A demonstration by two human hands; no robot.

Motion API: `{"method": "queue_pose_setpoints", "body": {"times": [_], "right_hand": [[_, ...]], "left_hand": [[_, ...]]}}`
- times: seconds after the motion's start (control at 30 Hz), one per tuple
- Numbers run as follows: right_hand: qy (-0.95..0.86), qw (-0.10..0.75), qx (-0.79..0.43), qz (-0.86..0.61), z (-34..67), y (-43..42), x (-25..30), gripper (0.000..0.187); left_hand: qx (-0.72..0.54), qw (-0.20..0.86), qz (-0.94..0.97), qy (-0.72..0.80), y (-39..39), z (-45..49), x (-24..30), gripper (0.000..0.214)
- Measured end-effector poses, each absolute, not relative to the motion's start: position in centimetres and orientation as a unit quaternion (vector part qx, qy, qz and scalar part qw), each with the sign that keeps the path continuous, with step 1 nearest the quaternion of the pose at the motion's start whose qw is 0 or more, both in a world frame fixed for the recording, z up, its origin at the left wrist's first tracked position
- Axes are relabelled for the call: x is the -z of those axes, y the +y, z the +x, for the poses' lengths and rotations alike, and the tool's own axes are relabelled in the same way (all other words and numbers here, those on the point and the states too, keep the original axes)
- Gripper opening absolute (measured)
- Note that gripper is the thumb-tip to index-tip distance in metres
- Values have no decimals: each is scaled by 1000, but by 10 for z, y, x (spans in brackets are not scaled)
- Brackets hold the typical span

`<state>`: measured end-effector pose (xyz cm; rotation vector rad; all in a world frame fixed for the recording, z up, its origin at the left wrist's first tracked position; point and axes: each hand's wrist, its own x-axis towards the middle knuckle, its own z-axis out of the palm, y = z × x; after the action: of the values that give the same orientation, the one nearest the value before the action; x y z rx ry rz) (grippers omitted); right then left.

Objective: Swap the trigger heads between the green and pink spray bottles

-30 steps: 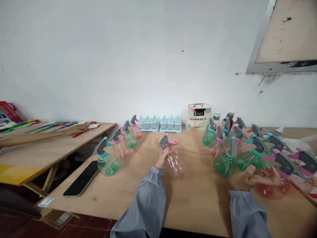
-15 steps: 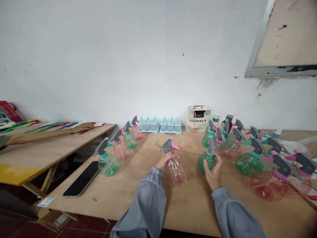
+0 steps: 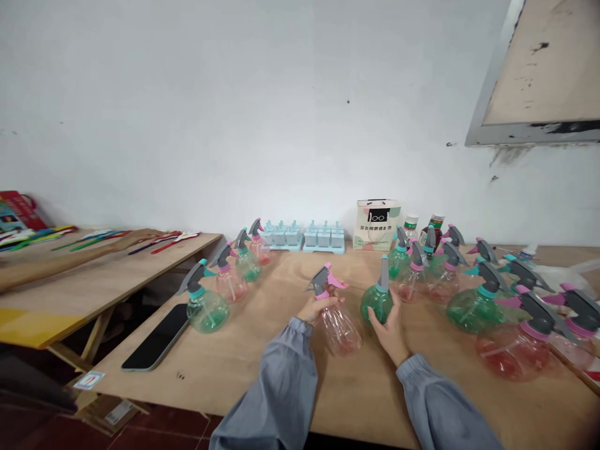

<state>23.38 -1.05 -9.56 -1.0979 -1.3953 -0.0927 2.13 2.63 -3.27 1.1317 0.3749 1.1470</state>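
My left hand [image 3: 315, 308] is wrapped round the neck of a pink see-through spray bottle [image 3: 338, 324] with a grey and pink trigger head, tilted toward me in the middle of the wooden table [image 3: 262, 369]. My right hand [image 3: 387, 327] grips a green spray bottle [image 3: 377, 301] with a grey and teal head, standing just right of the pink one. Both arms wear grey sleeves.
Several more green and pink spray bottles stand in a row at the left [image 3: 206, 306] and crowd the right side [image 3: 473, 303]. A black phone [image 3: 157, 337] lies near the left edge. Light blue moulds [image 3: 323, 237] and a small box [image 3: 377, 225] stand by the wall. Another person's arm [image 3: 60, 262] rests on the neighbouring table.
My right hand left the bottles at the far right, took a green bottle and slid it left beside the pink one. The pink bottle tipped and shifted slightly right.
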Motion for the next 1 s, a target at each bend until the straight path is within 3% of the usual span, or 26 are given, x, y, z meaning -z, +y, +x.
{"method": "queue_pose_setpoints", "body": {"times": [0.33, 0.53, 0.7, 0.9, 1.0], "right_hand": [[-606, 627, 33, -489, 236, -10, 97, 71], [-615, 624, 53, -479, 235, -12, 93, 69], [-615, 621, 42, -484, 237, -12, 93, 70], [-614, 620, 47, -486, 238, -11, 95, 70], [-618, 616, 48, -486, 239, -11, 96, 70]], "left_hand": [[-561, 659, 486, 124, 28, 24, 36, 39], [-548, 657, 500, 133, 23, 26, 26, 59], [-588, 648, 461, 151, 20, 22, 20, 40], [-578, 656, 463, 145, 20, 23, 18, 47], [-603, 651, 423, 184, 23, 22, 21, 41]]}}
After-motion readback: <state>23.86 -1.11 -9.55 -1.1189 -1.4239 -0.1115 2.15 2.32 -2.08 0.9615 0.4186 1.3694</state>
